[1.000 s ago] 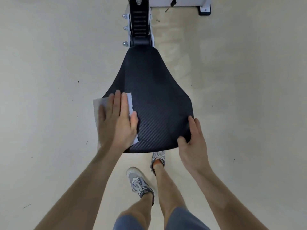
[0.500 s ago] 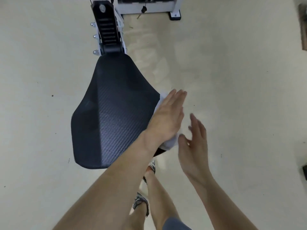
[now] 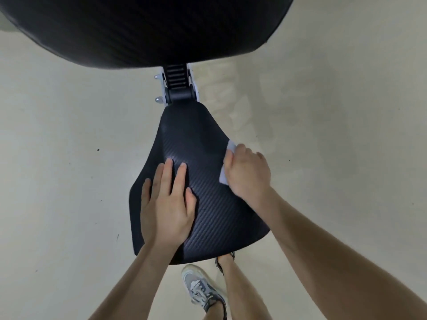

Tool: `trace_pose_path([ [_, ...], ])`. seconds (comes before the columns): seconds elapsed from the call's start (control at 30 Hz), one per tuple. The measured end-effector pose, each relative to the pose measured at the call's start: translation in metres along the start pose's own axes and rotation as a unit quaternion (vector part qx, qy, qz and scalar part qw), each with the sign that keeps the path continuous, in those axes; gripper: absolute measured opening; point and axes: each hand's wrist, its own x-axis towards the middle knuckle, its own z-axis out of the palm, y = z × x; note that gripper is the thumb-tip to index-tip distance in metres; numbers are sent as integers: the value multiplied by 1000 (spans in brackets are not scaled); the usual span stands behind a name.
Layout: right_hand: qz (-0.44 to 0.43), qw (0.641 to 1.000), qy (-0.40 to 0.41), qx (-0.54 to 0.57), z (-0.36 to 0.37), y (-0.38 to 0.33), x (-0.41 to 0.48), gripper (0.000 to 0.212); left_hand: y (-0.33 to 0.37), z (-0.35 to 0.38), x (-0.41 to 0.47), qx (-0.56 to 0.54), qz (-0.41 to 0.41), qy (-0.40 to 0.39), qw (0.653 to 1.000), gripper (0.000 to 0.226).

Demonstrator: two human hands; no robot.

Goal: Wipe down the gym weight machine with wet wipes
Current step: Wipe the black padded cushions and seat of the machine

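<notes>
Left hand (image 3: pixel 168 204), fingers (image 3: pixel 166 176) flat, steadies the seat (image 3: pixel 208 211) while the right hand's (image 3: pixel 248 174) curled fingers (image 3: pixel 241 150) press a wipe (image 3: pixel 223 177) against its right edge.

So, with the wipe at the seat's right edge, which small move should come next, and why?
Probably slide the right hand with the wet wipe along that edge toward the near corner: the wipe covers only the edge's far part, while the left hand lies flat on the seat, likely steadying it.

Black seat pad (image 3: pixel 208 215) bearing a fine diagonal weave pattern beneath the fingers (image 3: pixel 167 179), white wipe (image 3: pixel 222 177) under the right hand (image 3: pixel 247 174), cream floor (image 3: pixel 69 181), grey-and-white shoe (image 3: pixel 201 289).
</notes>
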Motion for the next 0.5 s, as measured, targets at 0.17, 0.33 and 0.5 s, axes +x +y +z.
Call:
trace_pose_path([
  [0.17,-56,997,52,-33,4,-59,40,65,-5,3,1,12,4,10,1000,53],
  [0.33,-300,949,18,-93,20,-9,-60,67,-6,1,1,-10,8,16,1000,56],
  [0.5,-250,960,35,-119,10,-11,-19,67,-8,0,2,-139,-26,83,986,54],
])
